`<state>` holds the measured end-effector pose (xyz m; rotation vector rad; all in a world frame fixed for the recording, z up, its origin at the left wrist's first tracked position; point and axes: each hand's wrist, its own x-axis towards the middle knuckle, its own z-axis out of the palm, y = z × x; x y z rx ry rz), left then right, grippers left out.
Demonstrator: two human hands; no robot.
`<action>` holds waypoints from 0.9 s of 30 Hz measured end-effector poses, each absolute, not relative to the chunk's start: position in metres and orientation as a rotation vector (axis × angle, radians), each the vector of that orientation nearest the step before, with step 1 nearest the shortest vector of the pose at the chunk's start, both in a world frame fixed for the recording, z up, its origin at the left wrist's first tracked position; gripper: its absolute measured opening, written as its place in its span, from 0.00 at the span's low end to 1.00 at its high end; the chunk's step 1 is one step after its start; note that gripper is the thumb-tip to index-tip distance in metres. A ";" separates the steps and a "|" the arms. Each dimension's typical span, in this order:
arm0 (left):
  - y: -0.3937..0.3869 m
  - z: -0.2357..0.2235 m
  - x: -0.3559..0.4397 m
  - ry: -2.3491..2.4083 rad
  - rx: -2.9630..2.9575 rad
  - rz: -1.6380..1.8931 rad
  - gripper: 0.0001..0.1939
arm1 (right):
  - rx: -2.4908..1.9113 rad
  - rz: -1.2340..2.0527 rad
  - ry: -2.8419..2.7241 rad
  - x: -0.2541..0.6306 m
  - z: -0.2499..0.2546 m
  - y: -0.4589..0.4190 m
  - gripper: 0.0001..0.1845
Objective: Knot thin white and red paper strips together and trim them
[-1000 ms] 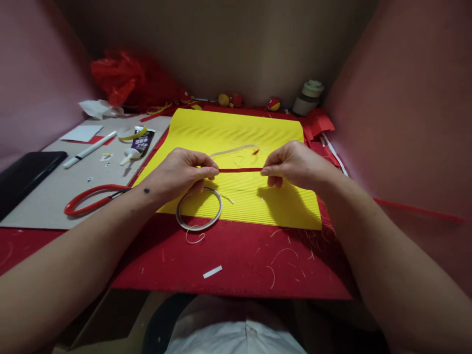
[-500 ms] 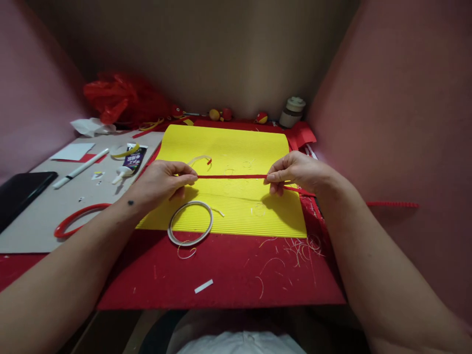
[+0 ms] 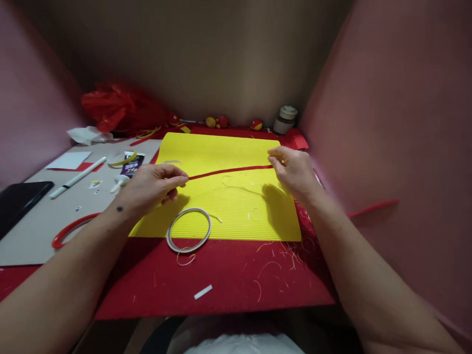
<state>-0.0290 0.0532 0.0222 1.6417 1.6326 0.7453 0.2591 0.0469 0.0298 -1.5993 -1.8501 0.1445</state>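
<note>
A thin red paper strip [image 3: 228,171] stretches between my two hands over a yellow corrugated sheet [image 3: 221,196]. My left hand [image 3: 149,188] pinches the strip's left end, fingers closed. My right hand [image 3: 293,169] pinches the strip near the sheet's right edge, raised slightly. The strip's far end trails off to the right [image 3: 372,207] against the pink wall. A thin roll of double-sided tape [image 3: 189,229] lies on the sheet's near edge, just below my left hand.
Red felt [image 3: 221,280] covers the table, strewn with paper slivers. On a grey board [image 3: 40,216] at left lie red-handled scissors [image 3: 70,230], a glue tube [image 3: 127,172], a white marker [image 3: 77,178] and a black tablet [image 3: 18,199]. A red plastic bag [image 3: 114,105], small balls and a jar [image 3: 284,119] stand at the back.
My hands have drawn further apart, so a longer piece of strip shows between them. My right hand has moved away and to the right. The view has tilted a little upward.
</note>
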 end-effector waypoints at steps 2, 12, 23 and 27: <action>0.052 0.023 -0.028 1.595 1.658 0.757 0.07 | -1.539 -0.280 -1.895 0.241 0.029 0.037 0.17; 0.029 0.026 -0.007 1.332 1.688 0.691 0.07 | -1.178 -0.165 -2.468 0.170 -0.008 0.022 0.23; 0.045 0.028 -0.022 1.625 1.910 0.578 0.08 | -1.637 -0.236 -2.356 0.230 0.003 0.035 0.14; 0.044 0.024 -0.018 1.607 1.894 0.562 0.08 | -1.837 -0.229 -2.401 0.234 0.012 0.032 0.15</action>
